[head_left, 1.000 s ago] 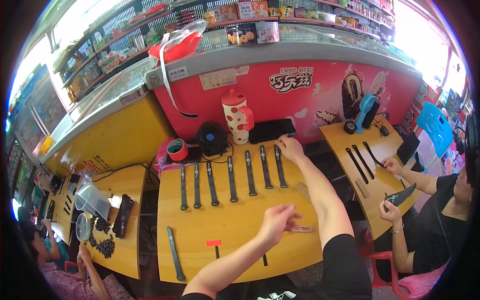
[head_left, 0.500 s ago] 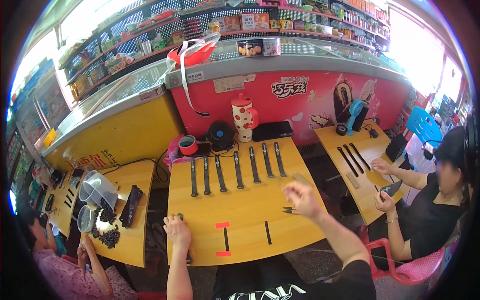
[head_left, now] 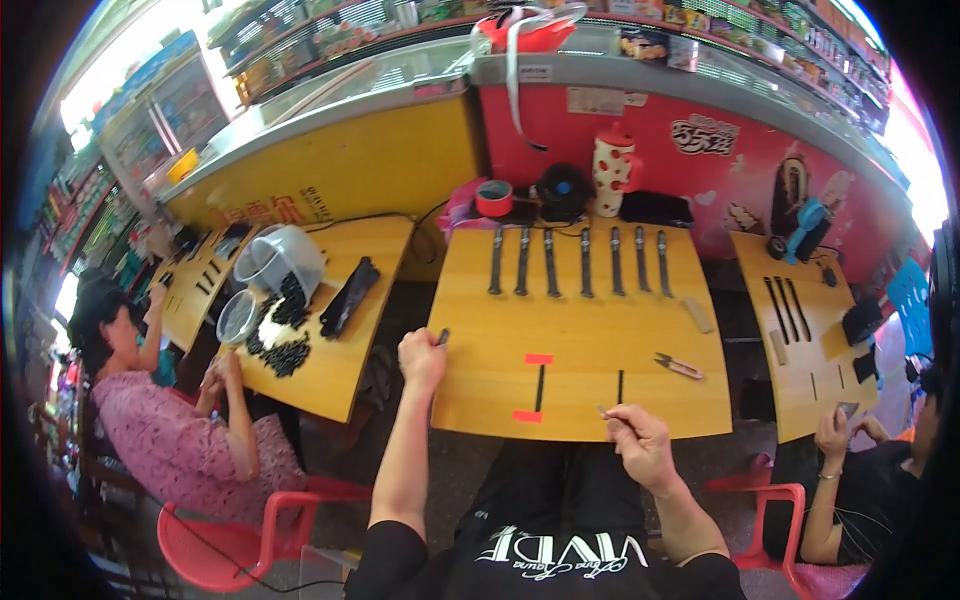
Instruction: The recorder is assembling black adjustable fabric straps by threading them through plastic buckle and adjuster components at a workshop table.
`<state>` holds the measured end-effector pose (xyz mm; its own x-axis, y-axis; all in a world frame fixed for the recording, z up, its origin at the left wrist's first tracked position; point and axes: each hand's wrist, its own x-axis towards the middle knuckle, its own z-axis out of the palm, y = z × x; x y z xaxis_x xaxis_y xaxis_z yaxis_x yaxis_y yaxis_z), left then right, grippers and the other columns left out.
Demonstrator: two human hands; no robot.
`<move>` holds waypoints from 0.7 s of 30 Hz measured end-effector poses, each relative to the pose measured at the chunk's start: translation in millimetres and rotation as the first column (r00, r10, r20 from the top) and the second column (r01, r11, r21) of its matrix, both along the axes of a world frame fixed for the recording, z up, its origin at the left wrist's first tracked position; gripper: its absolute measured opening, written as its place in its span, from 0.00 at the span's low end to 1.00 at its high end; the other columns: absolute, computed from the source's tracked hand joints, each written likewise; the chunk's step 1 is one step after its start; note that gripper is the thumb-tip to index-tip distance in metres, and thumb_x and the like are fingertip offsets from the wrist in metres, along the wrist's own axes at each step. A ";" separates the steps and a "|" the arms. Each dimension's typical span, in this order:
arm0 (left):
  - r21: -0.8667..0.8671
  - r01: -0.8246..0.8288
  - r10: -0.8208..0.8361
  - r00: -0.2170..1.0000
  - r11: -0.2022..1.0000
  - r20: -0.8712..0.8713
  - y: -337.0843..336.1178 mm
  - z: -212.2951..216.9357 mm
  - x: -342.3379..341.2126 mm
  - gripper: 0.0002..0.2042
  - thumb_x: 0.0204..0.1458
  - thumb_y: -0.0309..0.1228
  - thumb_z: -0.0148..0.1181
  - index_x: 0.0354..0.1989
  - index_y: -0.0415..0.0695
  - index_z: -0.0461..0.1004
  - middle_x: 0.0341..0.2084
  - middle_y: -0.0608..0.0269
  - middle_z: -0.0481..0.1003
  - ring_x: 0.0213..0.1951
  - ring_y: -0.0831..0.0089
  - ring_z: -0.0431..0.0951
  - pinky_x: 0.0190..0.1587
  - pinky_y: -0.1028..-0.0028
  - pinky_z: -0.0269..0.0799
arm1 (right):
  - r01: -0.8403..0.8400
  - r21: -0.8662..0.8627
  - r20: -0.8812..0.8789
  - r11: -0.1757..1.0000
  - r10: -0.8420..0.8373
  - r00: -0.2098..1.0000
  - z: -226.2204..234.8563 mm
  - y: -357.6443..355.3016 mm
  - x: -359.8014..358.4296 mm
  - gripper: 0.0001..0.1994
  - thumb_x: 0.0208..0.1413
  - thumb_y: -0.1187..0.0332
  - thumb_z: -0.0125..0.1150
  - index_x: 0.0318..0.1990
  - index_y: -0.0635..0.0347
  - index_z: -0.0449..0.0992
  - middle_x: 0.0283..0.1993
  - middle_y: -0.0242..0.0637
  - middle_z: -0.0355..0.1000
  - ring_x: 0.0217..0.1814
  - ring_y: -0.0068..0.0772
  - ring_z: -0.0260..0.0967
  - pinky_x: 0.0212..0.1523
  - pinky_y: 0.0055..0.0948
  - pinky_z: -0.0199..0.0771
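At the left edge of the wooden table, my left hand [head_left: 422, 360] is closed round a small dark object [head_left: 444, 337], of which only the end sticks out. My right hand [head_left: 642, 442] is over the front edge, its fingers pinched on a small thin piece [head_left: 603, 411] too small to name. Between the hands lies a black strip [head_left: 541, 388], with a red tape mark [head_left: 538, 359] at its far end and another red tape mark [head_left: 527, 417] at its near end. A second black strip [head_left: 620, 386] lies to its right. Thread snips [head_left: 680, 366] rest beyond my right hand.
Several black straps [head_left: 586, 262] stand in a row across the table. Behind them are a red tape roll [head_left: 493, 198], a dotted tumbler [head_left: 612, 172] and a black pouch [head_left: 656, 208]. People sit at side tables; the left one holds a tipped plastic tub [head_left: 285, 258] and black pieces [head_left: 280, 355].
My right hand has come from above the snips down to the front edge and is now pinched. My left hand has closed round the dark object. The view has swung left.
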<state>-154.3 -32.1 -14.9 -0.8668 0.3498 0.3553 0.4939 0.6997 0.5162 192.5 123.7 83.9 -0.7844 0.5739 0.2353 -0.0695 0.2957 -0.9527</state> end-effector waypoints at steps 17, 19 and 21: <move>0.867 -0.244 -0.901 -0.103 0.434 0.422 29.5 107.1 202.1 0.12 0.63 0.31 0.45 0.46 0.36 0.71 0.21 0.61 0.71 0.16 0.72 0.69 0.23 0.77 0.65 | 0.185 0.460 -0.134 0.869 -0.139 0.981 20.3 -22.5 -14.5 0.04 0.53 0.81 0.57 0.36 0.66 0.72 0.25 0.43 0.68 0.23 0.41 0.69 0.21 0.31 0.66; 0.865 -0.234 -0.896 -0.108 0.443 0.430 32.4 105.9 204.6 0.12 0.63 0.31 0.45 0.45 0.36 0.71 0.21 0.61 0.71 0.16 0.72 0.69 0.23 0.77 0.65 | 0.190 0.488 -0.111 0.852 -0.156 0.982 19.6 -20.1 -11.2 0.05 0.51 0.80 0.58 0.36 0.65 0.72 0.26 0.41 0.68 0.24 0.41 0.70 0.21 0.32 0.67; 0.867 -0.232 -0.897 -0.108 0.441 0.428 33.8 104.7 206.1 0.11 0.63 0.31 0.45 0.43 0.36 0.71 0.20 0.60 0.71 0.16 0.72 0.69 0.22 0.77 0.65 | 0.189 0.517 -0.089 0.835 -0.167 0.982 18.5 -19.2 -9.6 0.07 0.48 0.79 0.59 0.36 0.63 0.73 0.26 0.40 0.68 0.24 0.42 0.71 0.22 0.33 0.68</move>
<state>51.7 1.7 89.7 -0.3315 0.9300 -0.1585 -0.7147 -0.1379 0.6857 182.9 104.5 102.5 -0.6647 0.4867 0.5669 -0.0007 0.7584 -0.6518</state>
